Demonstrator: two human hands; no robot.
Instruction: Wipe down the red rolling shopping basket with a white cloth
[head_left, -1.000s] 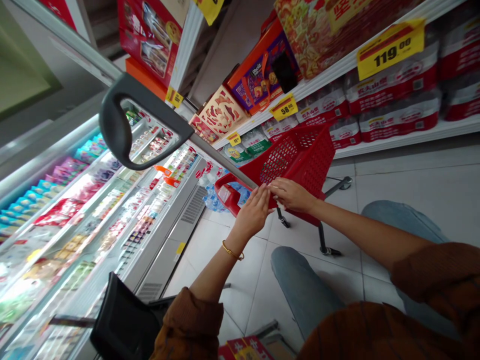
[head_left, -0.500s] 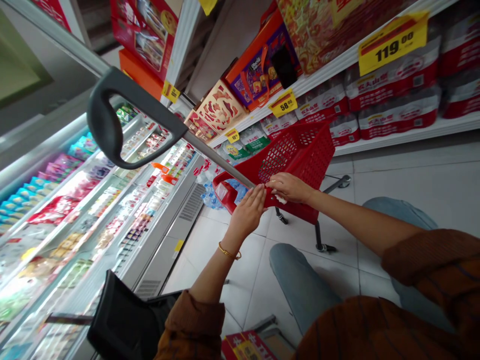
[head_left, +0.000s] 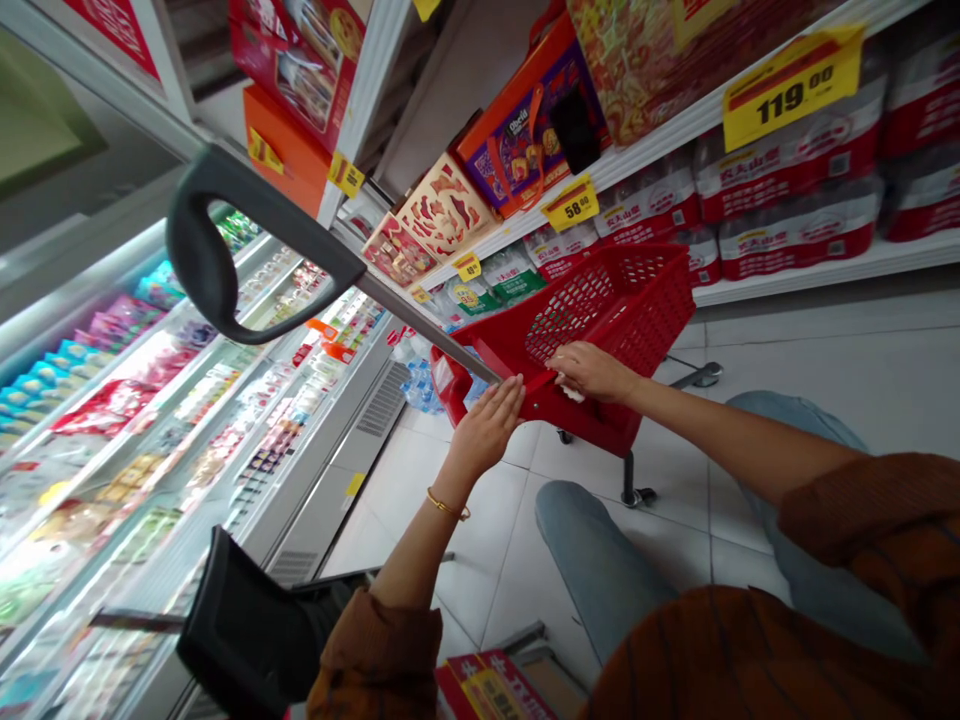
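A red plastic shopping cart [head_left: 611, 290] with perforated basket walls stands on casters in front of me. A metal pole with a grey loop handle [head_left: 274, 200] rises from its near rim toward the upper left. At the pole's foot, my left hand [head_left: 487, 425] lies on the cart's rim, fingers stretched out and close together. Just right of it, my right hand [head_left: 600, 375] is closed at the basket's edge. A crumpled white wipe or tissue [head_left: 572, 393] pokes out under its fingers, pressed against the red plastic.
Shelves with gift boxes [head_left: 517, 140] and shrink-wrapped bottles [head_left: 799, 225] run behind the cart. A lit refrigerated case [head_left: 187, 420] lines the left. A black chair-like object [head_left: 247, 620] and a red-and-yellow box [head_left: 495, 685] are low in front. Blue-wrapped bottles [head_left: 421, 390] stand beyond the cart.
The cart's basket has shifted slightly to the right in view, and my right hand has moved a little right along its edge. My left hand has slid slightly left and down.
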